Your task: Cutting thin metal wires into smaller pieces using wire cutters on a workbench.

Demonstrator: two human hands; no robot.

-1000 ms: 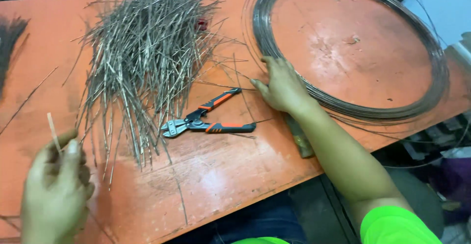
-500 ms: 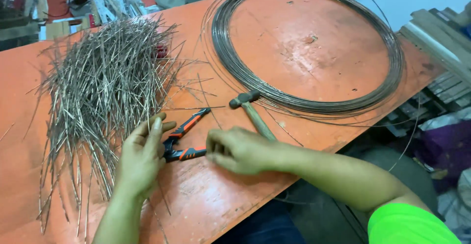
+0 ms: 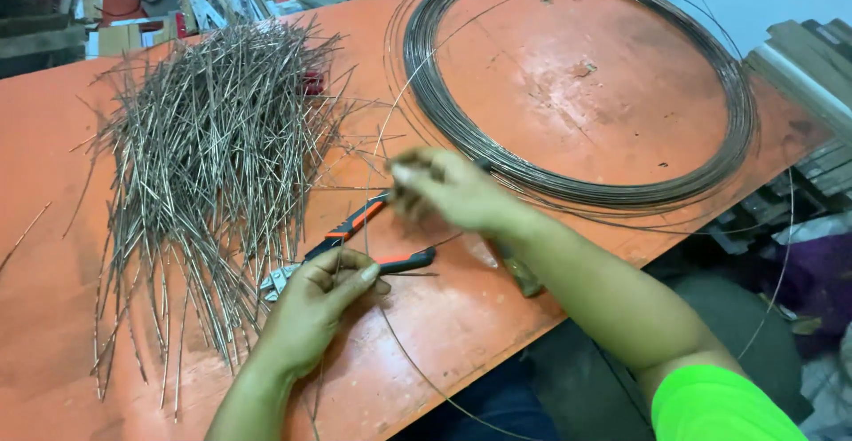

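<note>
The left hand (image 3: pixel 315 303) rests on the orange desk (image 3: pixel 53 166), fingers curled over the cutters (image 3: pixel 355 246) with the orange and black handles. A thin wire (image 3: pixel 377 153) runs up from this hand toward 12 o'clock. The right hand (image 3: pixel 444 191) is blurry; it looks pinched shut, but I cannot tell what it has hold of. At 10 o'clock from the left hand lies a big pile of cut wire sticks (image 3: pixel 209 157). At 2 o'clock from the right hand lies a big round coil of wire (image 3: pixel 577 86).
</note>
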